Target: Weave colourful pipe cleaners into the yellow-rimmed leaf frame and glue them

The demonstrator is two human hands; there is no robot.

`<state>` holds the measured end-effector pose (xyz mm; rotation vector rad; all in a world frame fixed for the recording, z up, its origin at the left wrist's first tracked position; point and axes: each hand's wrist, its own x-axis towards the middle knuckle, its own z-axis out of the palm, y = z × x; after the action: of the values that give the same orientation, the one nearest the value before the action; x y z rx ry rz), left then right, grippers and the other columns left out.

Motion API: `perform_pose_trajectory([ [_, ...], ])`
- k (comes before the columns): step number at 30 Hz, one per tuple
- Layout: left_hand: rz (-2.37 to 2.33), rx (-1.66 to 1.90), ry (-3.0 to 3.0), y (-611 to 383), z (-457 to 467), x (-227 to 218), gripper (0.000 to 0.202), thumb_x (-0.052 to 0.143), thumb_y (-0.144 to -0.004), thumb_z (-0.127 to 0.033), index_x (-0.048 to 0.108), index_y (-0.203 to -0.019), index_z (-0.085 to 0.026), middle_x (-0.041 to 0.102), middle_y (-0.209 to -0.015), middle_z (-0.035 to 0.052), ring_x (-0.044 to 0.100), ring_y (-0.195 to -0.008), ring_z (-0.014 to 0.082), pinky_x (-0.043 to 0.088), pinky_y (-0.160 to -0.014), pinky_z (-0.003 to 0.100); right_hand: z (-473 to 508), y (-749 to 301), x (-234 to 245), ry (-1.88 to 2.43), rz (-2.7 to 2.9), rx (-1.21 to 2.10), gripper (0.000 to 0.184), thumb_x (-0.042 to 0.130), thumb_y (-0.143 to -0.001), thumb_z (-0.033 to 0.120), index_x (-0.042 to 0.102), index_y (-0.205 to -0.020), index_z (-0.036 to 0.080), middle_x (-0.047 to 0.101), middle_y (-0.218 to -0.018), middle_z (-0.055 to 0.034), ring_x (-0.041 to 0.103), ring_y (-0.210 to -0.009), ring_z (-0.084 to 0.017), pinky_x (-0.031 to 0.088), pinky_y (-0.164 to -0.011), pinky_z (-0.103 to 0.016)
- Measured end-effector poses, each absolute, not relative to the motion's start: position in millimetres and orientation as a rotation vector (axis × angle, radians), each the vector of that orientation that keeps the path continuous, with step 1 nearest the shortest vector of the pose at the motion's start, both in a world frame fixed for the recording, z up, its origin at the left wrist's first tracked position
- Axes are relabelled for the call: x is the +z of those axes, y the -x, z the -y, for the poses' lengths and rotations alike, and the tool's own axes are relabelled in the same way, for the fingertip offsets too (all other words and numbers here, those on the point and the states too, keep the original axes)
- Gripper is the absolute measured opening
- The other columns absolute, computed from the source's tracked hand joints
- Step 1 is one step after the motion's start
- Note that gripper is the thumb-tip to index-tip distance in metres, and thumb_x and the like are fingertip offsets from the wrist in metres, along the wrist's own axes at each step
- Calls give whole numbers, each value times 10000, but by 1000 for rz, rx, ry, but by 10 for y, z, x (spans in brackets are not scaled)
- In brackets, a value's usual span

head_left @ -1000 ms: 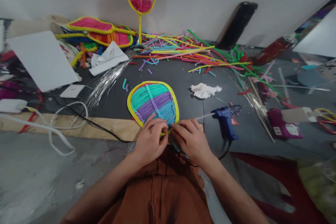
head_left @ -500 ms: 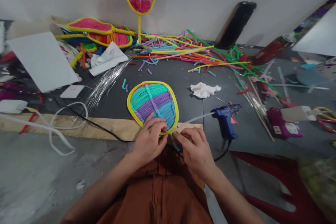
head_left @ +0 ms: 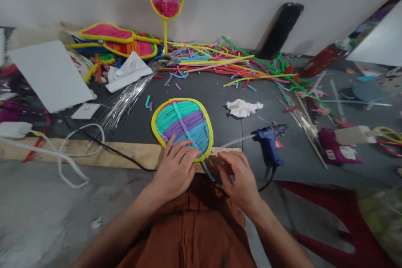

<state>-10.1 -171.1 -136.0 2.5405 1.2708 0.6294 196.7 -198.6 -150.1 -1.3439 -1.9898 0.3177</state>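
Observation:
A rounded pipe-cleaner panel (head_left: 180, 121) with a yellow rim and teal, purple and blue bands lies at the table's front edge. My left hand (head_left: 177, 165) rests over its lower part, the fingers slightly apart and lying on the blue band and rim. From the panel's lower edge a blue-grey pipe-cleaner end (head_left: 207, 171) sticks out toward me. Just right of that end, my right hand (head_left: 237, 176) is half curled, with a gap between thumb and forefinger and nothing visible in them.
A blue glue gun (head_left: 269, 144) stands at right, its cord hanging over the edge. Crumpled tissue (head_left: 243, 108) lies behind it. Loose pipe cleaners (head_left: 207, 60) are heaped along the wall, where a phone (head_left: 281, 29) leans. White cables (head_left: 67, 155) loop at left; a red chair (head_left: 333, 213) is below right.
My right hand has let go of the blue-grey end and drawn slightly right, its fingers parting. My left fingers have spread flatter over the panel, which has barely moved.

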Motion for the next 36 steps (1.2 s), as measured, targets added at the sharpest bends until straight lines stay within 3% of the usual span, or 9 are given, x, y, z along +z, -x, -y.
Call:
perform_pose_trajectory([
  [7, -1342, 543, -2710, 219, 1672, -1306, 122, 574, -850, -168, 657, -926, -217, 661, -1018, 68, 526, -1176, 303, 269, -1094, 627, 1806, -1909, -1452, 1274, 2068, 405, 378, 517, -882, 135, 502, -1253, 203, 680, -1050, -94, 607, -962, -237, 541, -825, -414],
  [13, -1319, 711, -2757, 176, 1587, -1150, 118, 559, -869, -146, 644, -889, -225, 701, -897, 16, 585, -1086, 240, 295, -1107, 564, 1811, -1992, -1502, 1278, 1848, 578, 465, 461, -900, 131, 406, -1353, 224, 656, -1138, -107, 651, -988, -207, 562, -816, -371],
  [19, -1319, 889, -2748, 104, 1403, -809, 99, 508, -910, -184, 603, -888, -204, 704, -875, 21, 594, -1050, 231, 356, -1067, 510, 1497, -1902, -1359, 1106, 1729, 626, 629, 525, -847, 104, 324, -1420, 270, 590, -1281, -111, 664, -955, -170, 585, -764, -310],
  [25, -1397, 963, -2658, 15, 1228, -515, 145, 492, -926, -257, 597, -865, -178, 686, -882, 53, 604, -981, 223, 463, -931, 414, 1032, -1798, -1029, 886, 1665, 558, 604, 542, -858, 113, 326, -1401, 265, 658, -1131, -70, 650, -915, -144, 555, -843, -333],
  [30, -1266, 876, -2525, 79, 1147, -172, 217, 490, -926, -354, 638, -924, -196, 682, -984, 48, 620, -983, 196, 502, -860, 314, 817, -1857, -841, 715, 1614, 784, 603, 565, -882, 215, 270, -1406, 262, 648, -1052, -64, 643, -862, -143, 570, -774, -314],
  [33, -1119, 822, -2414, 135, 1032, -45, 203, 452, -940, -258, 648, -983, -221, 692, -1000, 11, 642, -939, 149, 506, -841, 253, 811, -1930, -755, 607, 1617, 926, 633, 579, -888, 282, 230, -1416, 289, 645, -976, -31, 640, -812, -141, 571, -741, -314],
  [36, -959, 818, -2434, 131, 876, -37, 220, 506, -888, -161, 646, -1048, -218, 661, -1081, 31, 601, -1054, 166, 471, -943, 286, 848, -1995, -704, 534, 1601, 1099, 669, 615, -872, 313, 229, -1418, 319, 628, -950, -15, 630, -769, -136, 564, -707, -302],
])
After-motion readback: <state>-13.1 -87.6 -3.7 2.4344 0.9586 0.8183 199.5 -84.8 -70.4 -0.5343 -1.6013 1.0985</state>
